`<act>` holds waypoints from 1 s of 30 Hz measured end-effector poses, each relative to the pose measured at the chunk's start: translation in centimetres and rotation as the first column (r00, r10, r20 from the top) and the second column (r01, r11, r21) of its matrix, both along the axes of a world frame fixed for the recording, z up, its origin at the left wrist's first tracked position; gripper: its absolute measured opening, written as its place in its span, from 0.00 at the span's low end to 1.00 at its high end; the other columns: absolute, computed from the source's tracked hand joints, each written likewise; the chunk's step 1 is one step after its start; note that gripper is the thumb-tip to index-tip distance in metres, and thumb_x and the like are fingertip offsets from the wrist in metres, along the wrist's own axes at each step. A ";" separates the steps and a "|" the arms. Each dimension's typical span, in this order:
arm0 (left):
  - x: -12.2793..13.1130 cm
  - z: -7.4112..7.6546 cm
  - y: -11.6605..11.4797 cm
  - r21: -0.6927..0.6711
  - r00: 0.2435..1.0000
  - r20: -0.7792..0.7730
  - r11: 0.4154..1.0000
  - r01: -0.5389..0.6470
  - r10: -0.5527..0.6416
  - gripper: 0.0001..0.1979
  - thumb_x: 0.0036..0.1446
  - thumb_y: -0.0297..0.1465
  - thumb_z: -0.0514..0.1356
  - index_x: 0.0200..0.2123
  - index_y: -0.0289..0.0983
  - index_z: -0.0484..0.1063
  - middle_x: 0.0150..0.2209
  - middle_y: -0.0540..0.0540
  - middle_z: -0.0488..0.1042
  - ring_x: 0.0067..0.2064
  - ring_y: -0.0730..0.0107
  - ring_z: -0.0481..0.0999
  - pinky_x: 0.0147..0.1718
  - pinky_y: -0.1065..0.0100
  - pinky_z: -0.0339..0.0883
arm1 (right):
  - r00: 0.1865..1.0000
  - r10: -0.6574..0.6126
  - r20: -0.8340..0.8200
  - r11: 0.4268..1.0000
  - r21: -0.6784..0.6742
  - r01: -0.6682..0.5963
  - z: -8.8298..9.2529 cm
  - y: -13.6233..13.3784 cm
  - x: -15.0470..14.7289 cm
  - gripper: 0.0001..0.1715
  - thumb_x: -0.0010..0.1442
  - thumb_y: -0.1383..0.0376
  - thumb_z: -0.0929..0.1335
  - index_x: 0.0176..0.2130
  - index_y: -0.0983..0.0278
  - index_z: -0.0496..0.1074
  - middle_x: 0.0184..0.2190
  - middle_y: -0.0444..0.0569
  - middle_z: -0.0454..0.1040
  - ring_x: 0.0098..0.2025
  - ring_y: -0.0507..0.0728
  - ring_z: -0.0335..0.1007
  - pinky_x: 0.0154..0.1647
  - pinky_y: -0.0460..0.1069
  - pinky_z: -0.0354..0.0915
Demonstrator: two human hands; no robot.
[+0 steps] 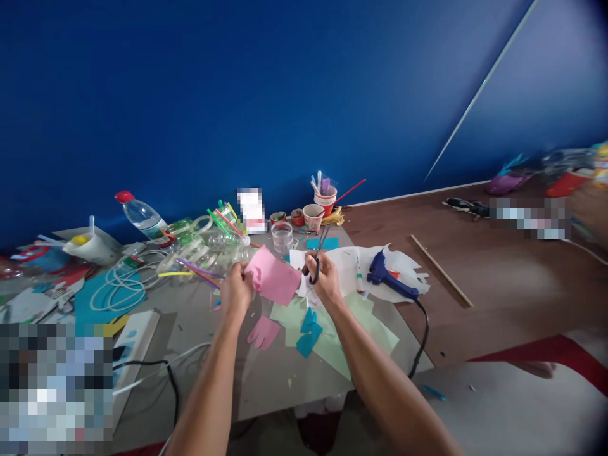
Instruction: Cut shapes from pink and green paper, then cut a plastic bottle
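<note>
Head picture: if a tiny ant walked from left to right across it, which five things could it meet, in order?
Red-capped bottle → held pink sheet → scissors → blue glue gun → thin wooden stick.

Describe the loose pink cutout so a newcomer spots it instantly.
On the grey table, find the left hand holding a pink sheet. Below that sheet in the picture lies the pink cutout, with fingerlike lobes. Its colour sets it apart from the teal paper at its right.

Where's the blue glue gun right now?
In the head view, the blue glue gun lies on the white paper, right of the right hand, with the marker just to its left.
</note>
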State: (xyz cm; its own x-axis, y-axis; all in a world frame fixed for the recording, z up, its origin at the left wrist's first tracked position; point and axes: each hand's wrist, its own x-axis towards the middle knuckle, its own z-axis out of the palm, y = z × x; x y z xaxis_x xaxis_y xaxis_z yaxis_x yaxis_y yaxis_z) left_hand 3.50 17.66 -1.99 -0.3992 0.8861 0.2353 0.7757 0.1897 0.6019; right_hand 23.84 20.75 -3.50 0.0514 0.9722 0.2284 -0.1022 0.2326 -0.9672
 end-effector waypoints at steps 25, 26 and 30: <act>5.5 4.9 -4.2 0.544 0.091 0.834 0.838 0.029 -0.545 0.11 0.49 0.37 0.65 0.38 0.47 0.74 0.46 0.49 0.78 0.52 0.57 0.74 0.53 0.44 0.65 | 0.904 0.323 -0.281 0.919 -0.135 -0.370 -0.3 0.2 0.0 0.31 0.57 0.41 0.63 0.39 0.64 0.72 0.24 0.47 0.74 0.19 0.50 0.60 0.22 0.46 0.57; 5.7 4.4 -4.2 0.533 0.064 0.843 0.845 0.040 -0.535 0.12 0.49 0.39 0.64 0.39 0.47 0.75 0.47 0.48 0.78 0.53 0.55 0.73 0.53 0.44 0.65 | 0.870 0.369 -0.328 0.889 -0.150 -0.433 -0.3 0.2 0.1 0.32 0.56 0.40 0.63 0.40 0.64 0.72 0.25 0.48 0.74 0.20 0.51 0.61 0.22 0.46 0.57; 5.7 2.3 -4.1 0.459 0.002 0.888 0.886 0.067 -0.460 0.16 0.50 0.40 0.64 0.43 0.45 0.74 0.48 0.46 0.78 0.56 0.52 0.71 0.52 0.45 0.67 | 0.763 0.476 -0.436 0.792 -0.163 -0.588 0.0 0.1 0.3 0.34 0.52 0.39 0.65 0.41 0.63 0.73 0.28 0.50 0.75 0.23 0.53 0.65 0.25 0.48 0.62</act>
